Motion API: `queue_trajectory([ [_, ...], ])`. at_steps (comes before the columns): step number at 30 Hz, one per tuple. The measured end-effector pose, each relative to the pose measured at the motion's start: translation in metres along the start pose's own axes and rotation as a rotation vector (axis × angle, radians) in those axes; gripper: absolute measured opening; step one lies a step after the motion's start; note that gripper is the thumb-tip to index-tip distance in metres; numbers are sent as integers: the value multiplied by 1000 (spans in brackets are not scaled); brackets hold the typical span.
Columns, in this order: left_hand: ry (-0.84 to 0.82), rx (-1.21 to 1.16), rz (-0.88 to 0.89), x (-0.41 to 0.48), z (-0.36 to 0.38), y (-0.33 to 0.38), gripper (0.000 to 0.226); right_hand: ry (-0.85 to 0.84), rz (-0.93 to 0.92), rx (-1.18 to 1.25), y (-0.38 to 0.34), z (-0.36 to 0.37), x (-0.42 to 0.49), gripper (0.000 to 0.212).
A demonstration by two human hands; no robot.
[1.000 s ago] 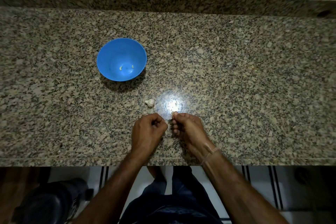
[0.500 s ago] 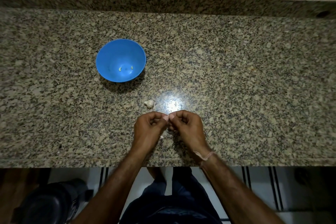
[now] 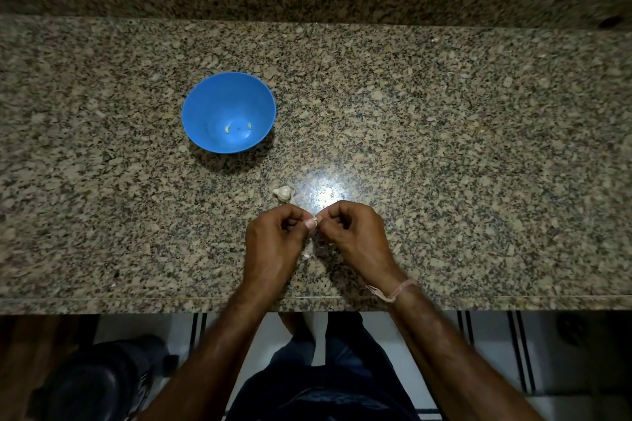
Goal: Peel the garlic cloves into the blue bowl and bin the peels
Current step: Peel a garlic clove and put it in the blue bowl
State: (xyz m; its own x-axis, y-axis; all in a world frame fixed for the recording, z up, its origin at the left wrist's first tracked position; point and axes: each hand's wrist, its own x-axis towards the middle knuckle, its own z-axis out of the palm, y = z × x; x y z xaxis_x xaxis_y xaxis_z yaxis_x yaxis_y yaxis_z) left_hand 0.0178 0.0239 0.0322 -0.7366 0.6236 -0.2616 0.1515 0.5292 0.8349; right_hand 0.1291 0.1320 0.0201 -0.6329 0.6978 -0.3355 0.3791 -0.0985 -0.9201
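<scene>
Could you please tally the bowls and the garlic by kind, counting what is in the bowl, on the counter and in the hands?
Blue bowl: 1
Peeled cloves in the bowl: 2
Garlic piece lying on the counter: 1
Held clove, pinched between the left hand and the right hand: 1
Total: 5

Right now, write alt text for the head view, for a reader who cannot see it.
Seen from above, a person's left hand and right hand pinch a small garlic clove between their fingers over a granite counter. Another garlic piece lies beyond the hands, and a blue bowl farther back to the left holds two peeled cloves.
</scene>
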Motion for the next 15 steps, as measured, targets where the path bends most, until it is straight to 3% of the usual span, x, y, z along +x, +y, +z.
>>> queue_trajectory([
  [3,-13,-24,-51,1,-1,2,2,52,-54,-68,0,4,-5,6],
  [7,-200,-518,-409,4,-5,1,8,76,-235,-299,3,7,-9,8],
  [9,-159,-464,-339,2,-3,0,7,94,-217,-265,0,9,-10,9],
  [12,-21,-217,-80,-4,1,4,4,105,-24,-13,-3,11,-7,9],
  [15,-80,-392,-184,0,-1,4,5,66,91,124,2,10,-5,7],
])
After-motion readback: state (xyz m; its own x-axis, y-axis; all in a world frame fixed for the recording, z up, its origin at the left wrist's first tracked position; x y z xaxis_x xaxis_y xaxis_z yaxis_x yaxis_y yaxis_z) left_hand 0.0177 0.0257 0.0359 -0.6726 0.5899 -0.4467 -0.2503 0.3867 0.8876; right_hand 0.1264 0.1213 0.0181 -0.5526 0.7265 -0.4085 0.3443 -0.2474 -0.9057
